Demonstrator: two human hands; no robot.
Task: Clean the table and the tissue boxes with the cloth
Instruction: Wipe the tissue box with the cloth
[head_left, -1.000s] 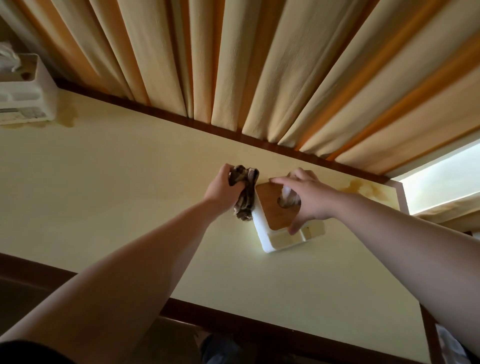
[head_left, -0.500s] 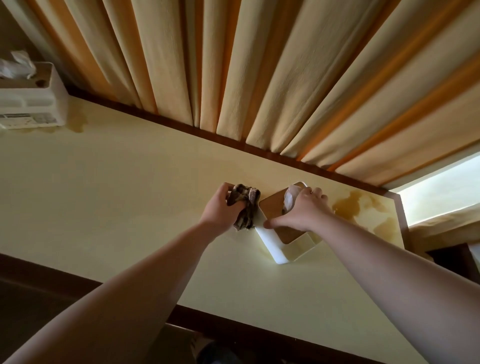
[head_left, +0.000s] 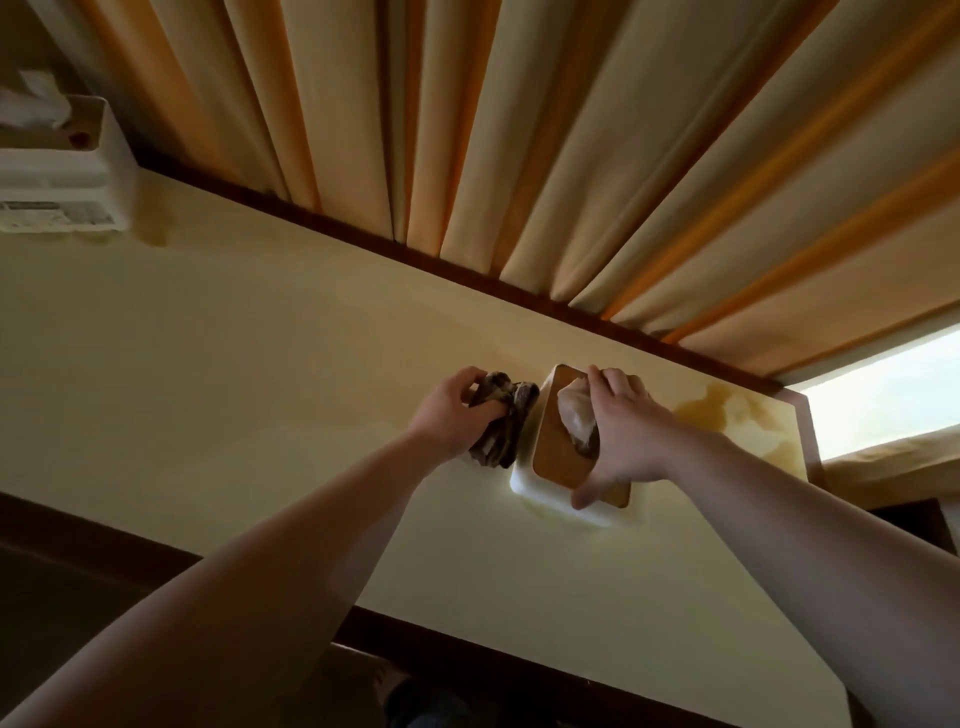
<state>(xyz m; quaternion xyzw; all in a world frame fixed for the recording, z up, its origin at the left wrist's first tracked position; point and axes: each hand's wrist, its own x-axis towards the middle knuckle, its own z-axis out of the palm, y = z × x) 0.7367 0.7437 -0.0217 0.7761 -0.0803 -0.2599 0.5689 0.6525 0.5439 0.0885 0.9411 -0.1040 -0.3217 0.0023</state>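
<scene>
The tissue box (head_left: 550, 467) is lying near the table (head_left: 208, 364) far-right corner, long axis running away from the person — right hand (head_left: 621, 441) gripping its wooden lid, left hand (head_left: 452, 415) clutching the cloth (head_left: 501, 426) against its left side. Curtains (head_left: 519, 156) are hanging behind — a second tissue box (head_left: 62, 176) is sitting far left.

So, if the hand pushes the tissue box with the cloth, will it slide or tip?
Probably slide: the tissue box sits low and flat on the smooth table. It looks light, so the right hand steadying it seems wise.
</scene>
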